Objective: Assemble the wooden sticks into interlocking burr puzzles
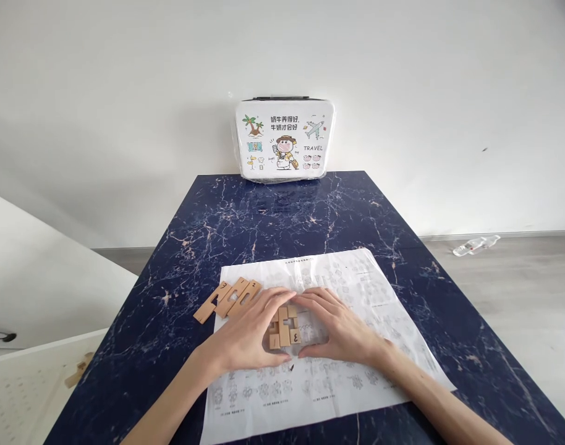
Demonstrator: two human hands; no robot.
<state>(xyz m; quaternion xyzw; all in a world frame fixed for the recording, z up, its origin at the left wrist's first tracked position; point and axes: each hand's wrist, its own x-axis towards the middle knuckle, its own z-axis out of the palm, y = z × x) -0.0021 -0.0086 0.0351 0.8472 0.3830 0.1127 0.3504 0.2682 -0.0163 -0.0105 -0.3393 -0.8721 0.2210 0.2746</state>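
Note:
A small cluster of numbered wooden puzzle pieces [285, 326] lies on a printed paper sheet [356, 377]. My left hand [248, 334] cups the cluster from the left, fingers curved around it and touching it. From the right, my right hand [342, 330] closes in the same way, its fingertips meeting the left ones above the pieces. Three more notched wooden pieces [227, 298], marked with numbers, lie side by side at the sheet's upper left corner, partly on the table.
The dark blue marbled table [282, 216] stretches back to a white wall. A white cartoon-printed case [285, 141] stands upright at the far edge. A white cabinet [36, 371] is at the left. A clear plastic bottle [475, 245] lies on the floor at the right.

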